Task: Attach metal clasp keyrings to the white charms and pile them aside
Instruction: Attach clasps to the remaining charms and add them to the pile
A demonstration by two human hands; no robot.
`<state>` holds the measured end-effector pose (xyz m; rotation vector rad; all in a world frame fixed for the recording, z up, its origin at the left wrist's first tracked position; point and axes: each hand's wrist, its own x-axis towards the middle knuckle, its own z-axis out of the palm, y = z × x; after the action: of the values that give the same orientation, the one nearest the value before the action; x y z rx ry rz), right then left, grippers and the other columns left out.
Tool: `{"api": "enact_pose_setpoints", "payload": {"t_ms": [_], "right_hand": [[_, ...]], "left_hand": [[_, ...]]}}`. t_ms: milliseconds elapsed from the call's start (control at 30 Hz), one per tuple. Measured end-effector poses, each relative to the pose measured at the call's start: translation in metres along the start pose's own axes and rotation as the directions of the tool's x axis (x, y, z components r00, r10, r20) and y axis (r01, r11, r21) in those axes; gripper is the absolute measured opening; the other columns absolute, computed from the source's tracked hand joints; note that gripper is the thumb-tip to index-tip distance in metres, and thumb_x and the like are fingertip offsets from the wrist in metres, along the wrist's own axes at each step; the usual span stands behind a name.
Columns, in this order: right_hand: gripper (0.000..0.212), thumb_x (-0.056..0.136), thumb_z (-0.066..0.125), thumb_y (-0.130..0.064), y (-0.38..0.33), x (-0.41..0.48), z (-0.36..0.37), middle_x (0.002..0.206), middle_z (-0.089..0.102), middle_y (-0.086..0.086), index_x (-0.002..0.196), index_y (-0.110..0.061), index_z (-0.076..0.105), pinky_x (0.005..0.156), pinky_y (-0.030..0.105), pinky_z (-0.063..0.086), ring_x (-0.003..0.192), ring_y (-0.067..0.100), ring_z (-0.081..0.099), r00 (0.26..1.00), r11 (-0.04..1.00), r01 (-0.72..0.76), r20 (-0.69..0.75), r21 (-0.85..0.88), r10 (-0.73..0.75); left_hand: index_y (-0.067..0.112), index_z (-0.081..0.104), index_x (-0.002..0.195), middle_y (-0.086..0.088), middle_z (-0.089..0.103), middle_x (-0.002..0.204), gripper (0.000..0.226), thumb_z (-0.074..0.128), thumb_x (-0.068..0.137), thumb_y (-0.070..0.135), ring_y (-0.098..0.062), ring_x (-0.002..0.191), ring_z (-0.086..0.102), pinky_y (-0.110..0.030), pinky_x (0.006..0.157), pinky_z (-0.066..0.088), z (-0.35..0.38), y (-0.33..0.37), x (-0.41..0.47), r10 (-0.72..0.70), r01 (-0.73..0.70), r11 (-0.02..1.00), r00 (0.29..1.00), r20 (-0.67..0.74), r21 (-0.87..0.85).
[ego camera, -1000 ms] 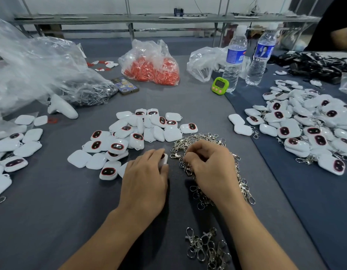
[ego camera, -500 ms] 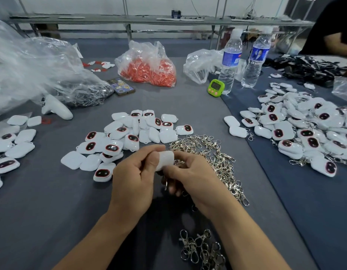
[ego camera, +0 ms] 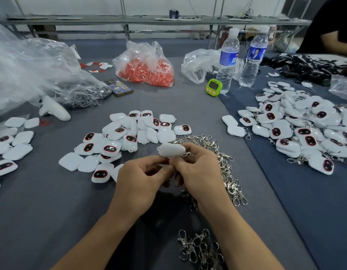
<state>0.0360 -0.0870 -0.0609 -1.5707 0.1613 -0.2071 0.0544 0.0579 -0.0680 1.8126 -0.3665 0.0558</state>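
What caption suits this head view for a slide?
Left hand and right hand hold a white charm by the clasp keyring pile.

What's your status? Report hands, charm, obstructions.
Left hand and right hand both pinching one white charm. Attachment hidden, unconfirmed. Keyring pile beside the hands, nothing blocking.

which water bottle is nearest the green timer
The left water bottle, right beside the green timer; its label is text only, the other bottle shows a portrait.
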Motion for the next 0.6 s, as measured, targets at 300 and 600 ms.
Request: {"api": "enact_pose_setpoints", "payload": {"t_ms": [300, 600], "right_hand": [[0.017, 0.088, 0.068, -0.018, 0.001, 0.000, 0.000, 0.071, 0.074, 0.002, 0.096, -0.032, 0.074, 0.056, 0.032, 0.047, 0.052, 0.014, 0.060, 1.000, 0.986, -0.012, 0.021, -0.165, 0.016], [0.009, 0.084, 0.066, -0.011, -0.007, -0.001, -0.003, 0.077, 0.076, 0.008, 0.088, -0.015, 0.074, 0.048, 0.025, 0.039, 0.047, 0.010, 0.052, 0.996, 0.994, -0.064, -0.064, 0.083, 0.069]], "left_hand": [[0.041, 0.081, 0.093, 0.029, 0.068, 0.071, 0.021, 0.083, 0.079, 0.026, 0.002, 0.074, 0.063, -0.008, 0.066, 0.042, 0.002, 0.005, -0.011, 0.152, -0.067, 0.910, 0.972, -0.181, 0.409], [0.055, 0.072, 0.078, 0.030, 0.068, 0.067, 0.022, 0.081, 0.076, 0.036, 0.005, 0.067, 0.065, -0.026, 0.064, 0.051, -0.002, 0.005, -0.005, 0.006, 0.080, 0.956, 0.957, -0.290, 0.284]]}}
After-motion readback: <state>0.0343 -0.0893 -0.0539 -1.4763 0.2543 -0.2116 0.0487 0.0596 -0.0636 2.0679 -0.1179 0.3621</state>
